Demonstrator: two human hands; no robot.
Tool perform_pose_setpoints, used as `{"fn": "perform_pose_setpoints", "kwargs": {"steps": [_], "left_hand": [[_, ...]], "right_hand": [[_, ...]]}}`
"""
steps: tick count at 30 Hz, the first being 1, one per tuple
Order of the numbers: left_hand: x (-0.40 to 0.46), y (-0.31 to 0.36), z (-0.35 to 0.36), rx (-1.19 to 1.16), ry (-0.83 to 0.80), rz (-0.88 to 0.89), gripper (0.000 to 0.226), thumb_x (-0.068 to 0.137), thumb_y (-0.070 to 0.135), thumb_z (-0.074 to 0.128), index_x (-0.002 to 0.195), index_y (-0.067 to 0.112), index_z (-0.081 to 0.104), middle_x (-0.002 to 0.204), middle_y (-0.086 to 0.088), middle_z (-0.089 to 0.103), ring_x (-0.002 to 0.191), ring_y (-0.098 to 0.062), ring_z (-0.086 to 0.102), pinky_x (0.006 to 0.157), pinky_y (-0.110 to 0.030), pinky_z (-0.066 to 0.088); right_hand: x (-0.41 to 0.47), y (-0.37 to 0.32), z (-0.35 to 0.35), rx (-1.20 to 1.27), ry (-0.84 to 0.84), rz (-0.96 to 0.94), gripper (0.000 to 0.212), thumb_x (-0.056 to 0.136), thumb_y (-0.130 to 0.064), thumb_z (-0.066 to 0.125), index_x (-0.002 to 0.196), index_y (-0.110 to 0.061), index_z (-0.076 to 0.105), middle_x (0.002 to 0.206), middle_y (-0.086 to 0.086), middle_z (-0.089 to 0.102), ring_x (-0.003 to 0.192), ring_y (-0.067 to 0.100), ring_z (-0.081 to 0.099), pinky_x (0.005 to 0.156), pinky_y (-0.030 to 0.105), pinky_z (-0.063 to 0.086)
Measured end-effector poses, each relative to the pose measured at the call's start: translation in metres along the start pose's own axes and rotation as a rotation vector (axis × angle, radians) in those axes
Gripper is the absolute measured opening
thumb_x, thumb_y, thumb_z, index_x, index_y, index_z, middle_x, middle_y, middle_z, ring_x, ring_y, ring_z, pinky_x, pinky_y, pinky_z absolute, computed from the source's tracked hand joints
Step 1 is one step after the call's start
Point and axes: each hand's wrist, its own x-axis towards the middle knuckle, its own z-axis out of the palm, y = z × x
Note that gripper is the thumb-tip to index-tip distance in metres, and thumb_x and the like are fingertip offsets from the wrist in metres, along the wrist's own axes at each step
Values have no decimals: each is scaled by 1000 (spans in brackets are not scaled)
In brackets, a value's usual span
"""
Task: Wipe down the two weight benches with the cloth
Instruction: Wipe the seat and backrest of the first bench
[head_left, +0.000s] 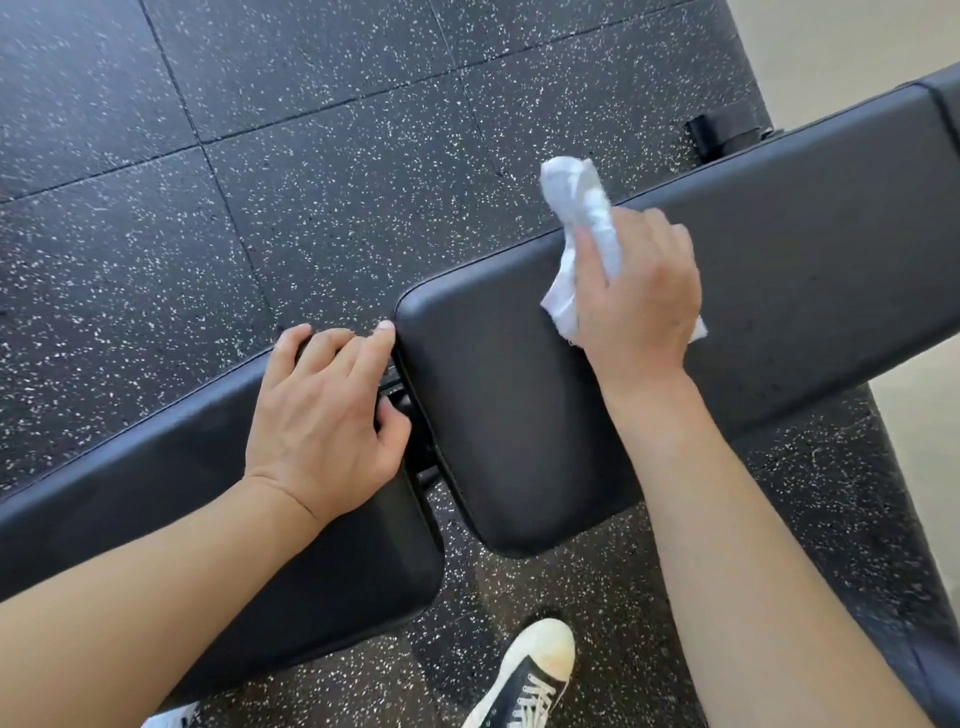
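Presently: right hand (641, 296) grasping white cloth (582, 228) on the back pad (779, 249), whose long axis runs up-right away from it; left hand (322, 410), released, fingers spread, rests on the seat pad (156, 493), the farther from that unwiped stretch.

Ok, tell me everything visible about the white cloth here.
The white cloth looks like thin, crumpled fabric or paper, bunched rather than folded. The right hand grips it, pressing it on the far edge of the black padded bench. One end sticks up past the fingers; a corner shows under the palm.
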Motion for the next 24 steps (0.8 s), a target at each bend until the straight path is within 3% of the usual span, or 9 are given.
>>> {"fn": "perform_pose_setpoints", "kwargs": {"steps": [3,6,9,13,15,19,24], "left_hand": [[-1,0,0,1,4,3,62,82,26,57,139,2,56,103,-8,69,114,-36,61,117,-56,36],[0,0,-1,4,-2,7,62,81,26,56,139,2,57,106,-8,69,115,-36,61,117,-56,35],[0,-2,1,-4,-2,9,61,81,27,55,137,3,57,106,-7,68,115,-35,60,118,-55,34],[-1,-2,4,0,28,19,64,81,27,56,140,1,56,108,-8,69,115,-35,60,119,-53,32],[-1,-3,4,1,26,15,63,81,26,55,140,2,56,107,-7,69,115,-34,60,120,-53,32],[-1,-2,3,4,14,12,63,81,26,55,139,2,56,106,-7,69,114,-34,60,119,-53,32],[-1,-1,1,-8,2,14,63,81,25,56,140,3,55,106,-6,68,114,-34,60,120,-54,31]], "right_hand": [[21,-25,17,-89,-41,86,30,102,-39,48,98,-15,65,102,7,63,96,32,56,74,39,37],[4,-76,29,-169,-189,-120,25,99,-34,37,101,-24,60,102,1,60,95,29,55,70,36,30],[-33,-94,24,45,-156,-263,14,95,-27,61,86,-16,63,85,5,59,78,29,54,64,40,37],[-44,-49,3,38,-76,-342,17,94,-27,64,88,-12,68,77,8,55,70,33,52,60,46,43],[-31,-15,-4,-63,-38,-296,21,97,-23,57,89,-8,68,76,12,55,68,34,50,61,47,42],[-6,-11,0,22,12,95,23,98,-29,61,94,-8,69,87,11,61,78,33,51,66,40,36],[24,-78,37,-84,-116,-30,22,100,-34,54,92,-16,64,97,4,64,93,29,57,71,38,35]]}}
